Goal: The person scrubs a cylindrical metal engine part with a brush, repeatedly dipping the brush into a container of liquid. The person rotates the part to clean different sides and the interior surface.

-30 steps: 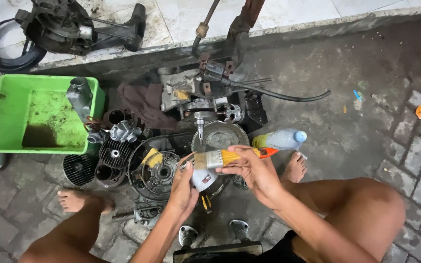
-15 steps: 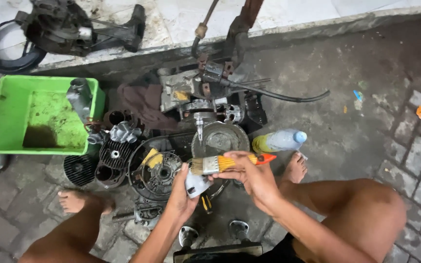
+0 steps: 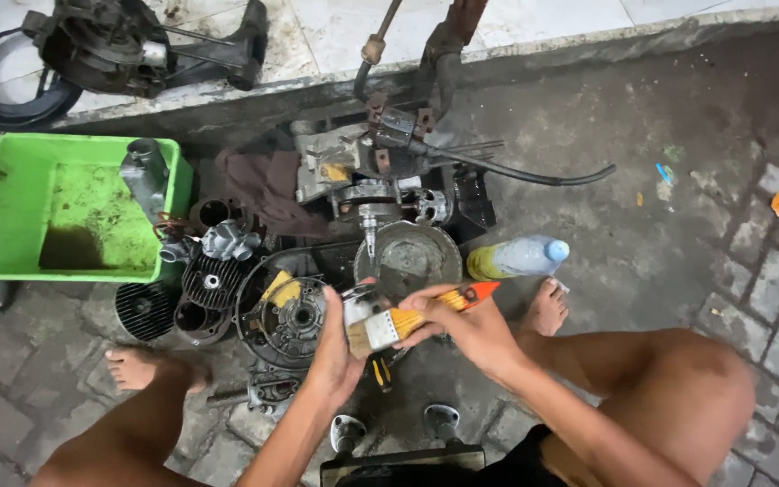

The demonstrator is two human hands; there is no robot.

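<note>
Paintbrush [image 3: 416, 317] is in your right hand [image 3: 471, 329], fingers wrapped tight round the yellow handle, orange tip poking out toward 2 o'clock and the bristles aimed at 8 o'clock. Those bristles sit right against the small metal part [image 3: 358, 305] that your left hand [image 3: 335, 347] is closed around; most of that part is hidden by your fingers, so I can't tell you exactly what it is. Both hands meet about dead centre of the head view, over the paved floor [image 3: 678, 225] between your knees.

Just past your hands at 12 o'clock there's a round metal cover [image 3: 412, 257], and beyond it the stripped engine block [image 3: 362, 171] with a black hose [image 3: 534, 173] curling off to 3 o'clock. At 9 o'clock from your left hand lies a dark round casing [image 3: 286, 316] with a yellow bit on it, then a finned cylinder head [image 3: 209, 281] beside it. Green plastic tub [image 3: 20, 207] sits out at 10 o'clock with a grey metal piece [image 3: 144, 176] leaning in its corner and dirty liquid pooled in the bottom. Plastic bottle [image 3: 517, 258] with yellowish fluid lies on its side at 2 o'clock, just beside your right foot [image 3: 545, 311]. Left foot [image 3: 146, 368] is planted at 8 o'clock.
</note>
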